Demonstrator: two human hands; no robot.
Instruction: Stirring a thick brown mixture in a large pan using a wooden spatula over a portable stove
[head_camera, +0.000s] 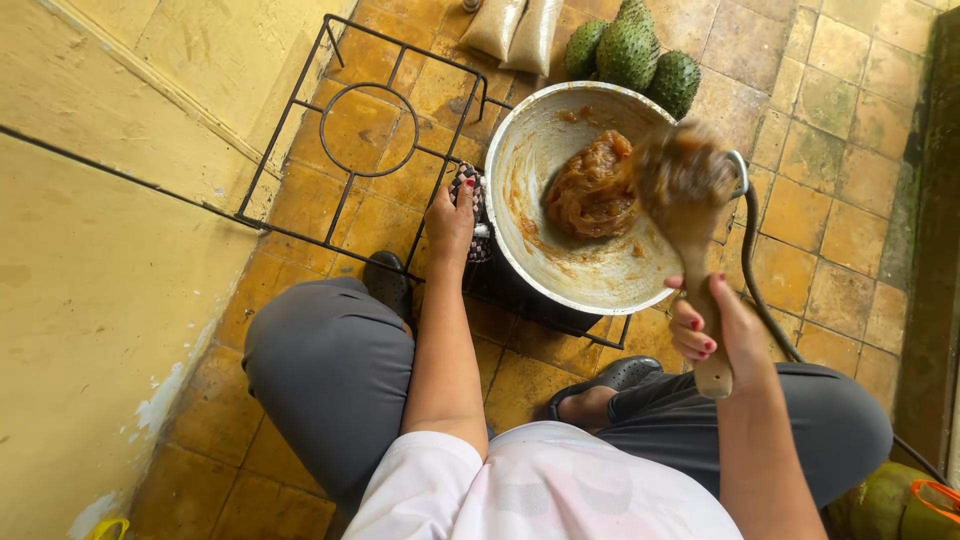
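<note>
A large metal pot (520, 150) sits on a black wire burner frame (360, 130) on the tiled floor. A brown sticky mass (592, 190) lies inside it. My left hand (450, 215) grips the pot's left rim through a checkered cloth (478, 215). My right hand (715, 330) holds the handle of a wooden spoon (685, 190), whose blurred, paste-coated head is lifted over the pot's right side.
Green spiky fruits (630, 50) and two pale filled bags (515, 30) lie beyond the pot. A dark hose (765, 300) runs along the floor at right. A yellow wall (90, 250) stands at left. My knees and black shoes flank the burner.
</note>
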